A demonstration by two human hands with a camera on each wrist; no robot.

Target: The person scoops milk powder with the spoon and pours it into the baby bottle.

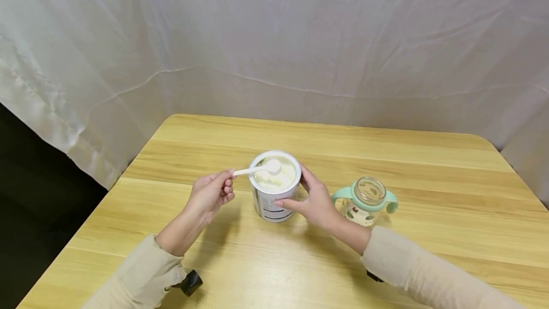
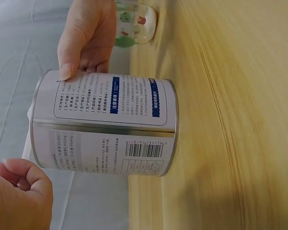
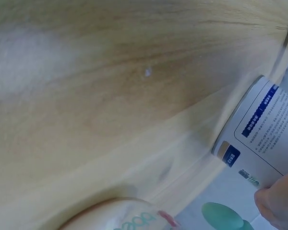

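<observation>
A person sits or stands at a wooden table [image 1: 450, 170] with both hands in front of them. The left hand [image 1: 212, 193] pinches the end of a white spoon [image 1: 253, 169] between thumb and finger, and its other fingers are curled in. The round end of the spoon is over the open top of a can [image 1: 274, 206]. Pale yellow powder [image 1: 274, 185] is inside the can. It is hard to tell if the spoon touches the powder.

The can stands up straight on the table, between the two hands. The right hand [image 1: 317, 201] grips its right side, with the thumb on the front and the fingers around the far side. The can has lots of small words and a striped barcode [image 2: 144, 149].

To the right of the can, near the right wrist, stands a see-through bottle [image 1: 360, 216]. It has two green handles [image 1: 341, 193] and little red and green pictures.

Both arms have cream sleeves [image 1: 399, 261]. A big pale cloth [image 1: 300, 46] hangs behind the table.
</observation>
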